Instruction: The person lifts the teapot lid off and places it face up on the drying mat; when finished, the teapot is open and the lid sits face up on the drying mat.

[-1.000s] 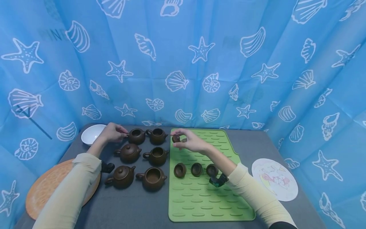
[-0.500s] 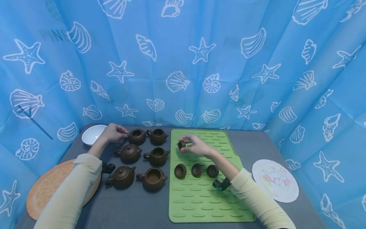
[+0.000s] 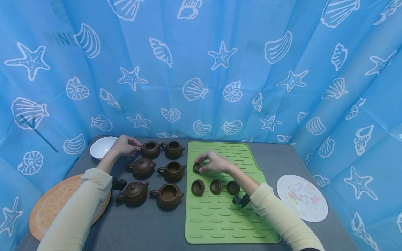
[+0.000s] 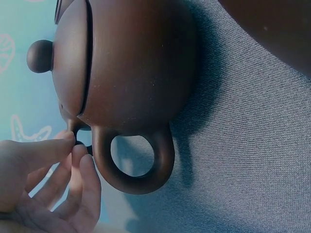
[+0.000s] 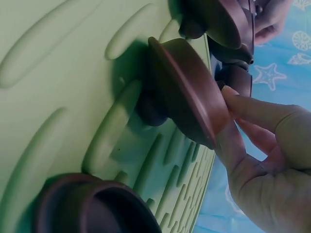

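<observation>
At the back left, my left hand (image 3: 127, 145) pinches the handle of a brown teapot without its lid (image 3: 150, 149). In the left wrist view a lidded teapot (image 4: 131, 63) stands in front of it and hides most of that pot. My right hand (image 3: 215, 163) holds a small brown teapot lid (image 3: 197, 167) by its edges, low over the green mat (image 3: 220, 223), hollow side up; whether it touches the mat I cannot tell. In the right wrist view another upturned lid (image 5: 194, 92) mostly hides the held one. Several lids (image 3: 216, 187) lie upturned in a row nearer me.
More brown teapots stand left of the mat: lidded ones (image 3: 133, 194) in the left column, lidless ones (image 3: 168, 196) beside the mat. A white bowl (image 3: 102, 147) sits back left, an orange round placemat (image 3: 51, 202) front left, a white printed round mat (image 3: 302, 198) at right.
My right hand has brought the lid down and slightly toward me onto or just above the mat, its hollow side now facing up. The left hand stays on the handle.
</observation>
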`<state>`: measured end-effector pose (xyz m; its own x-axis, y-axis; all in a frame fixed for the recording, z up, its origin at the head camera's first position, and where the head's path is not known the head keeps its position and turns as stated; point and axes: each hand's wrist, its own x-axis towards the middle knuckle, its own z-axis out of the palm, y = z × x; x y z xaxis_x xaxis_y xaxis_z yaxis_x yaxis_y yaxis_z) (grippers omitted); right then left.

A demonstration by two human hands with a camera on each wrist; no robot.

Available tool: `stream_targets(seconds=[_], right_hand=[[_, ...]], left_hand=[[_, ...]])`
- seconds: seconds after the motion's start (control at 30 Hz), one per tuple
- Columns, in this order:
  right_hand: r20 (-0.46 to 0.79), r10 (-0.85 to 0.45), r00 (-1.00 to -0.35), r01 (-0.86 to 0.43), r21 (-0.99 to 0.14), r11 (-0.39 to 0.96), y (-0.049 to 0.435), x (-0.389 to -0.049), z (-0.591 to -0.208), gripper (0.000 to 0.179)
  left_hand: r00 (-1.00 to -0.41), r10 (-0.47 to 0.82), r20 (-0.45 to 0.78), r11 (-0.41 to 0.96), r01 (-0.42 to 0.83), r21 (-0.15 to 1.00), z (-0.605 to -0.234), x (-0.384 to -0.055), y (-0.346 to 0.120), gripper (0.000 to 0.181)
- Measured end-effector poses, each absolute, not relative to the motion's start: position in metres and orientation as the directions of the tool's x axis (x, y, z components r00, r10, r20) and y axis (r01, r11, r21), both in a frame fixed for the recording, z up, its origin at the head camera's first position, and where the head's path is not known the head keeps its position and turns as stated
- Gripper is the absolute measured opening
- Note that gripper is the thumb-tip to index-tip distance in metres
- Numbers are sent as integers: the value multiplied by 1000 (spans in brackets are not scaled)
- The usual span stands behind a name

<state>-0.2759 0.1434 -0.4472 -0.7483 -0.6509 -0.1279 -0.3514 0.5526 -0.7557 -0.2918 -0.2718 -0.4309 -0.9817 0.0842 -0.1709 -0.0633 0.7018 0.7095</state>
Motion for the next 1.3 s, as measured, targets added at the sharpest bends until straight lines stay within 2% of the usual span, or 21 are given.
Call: stream_targets(seconds=[0.53, 0.93, 1.1, 1.3], right_hand=[[-180, -687, -704, -283, -816, 504, 142, -277, -451, 47], [-209, -661, -721, -265, -798, 541, 144, -274, -447, 51], [-172, -650, -740, -298, -783, 546, 147, -276, -445, 49], [-56, -627, -777, -373, -761, 530, 143, -281, -441, 42]], left_hand=[[-984, 77, -161, 691, -64, 720, -434, -290, -276, 26], [-988, 52, -148, 692, -70, 718, -431, -282, -276, 29], [-988, 59, -142, 685, -63, 725, -430, -276, -277, 32], [-988, 92, -122, 694, -24, 719, -429, -269, -283, 31]])
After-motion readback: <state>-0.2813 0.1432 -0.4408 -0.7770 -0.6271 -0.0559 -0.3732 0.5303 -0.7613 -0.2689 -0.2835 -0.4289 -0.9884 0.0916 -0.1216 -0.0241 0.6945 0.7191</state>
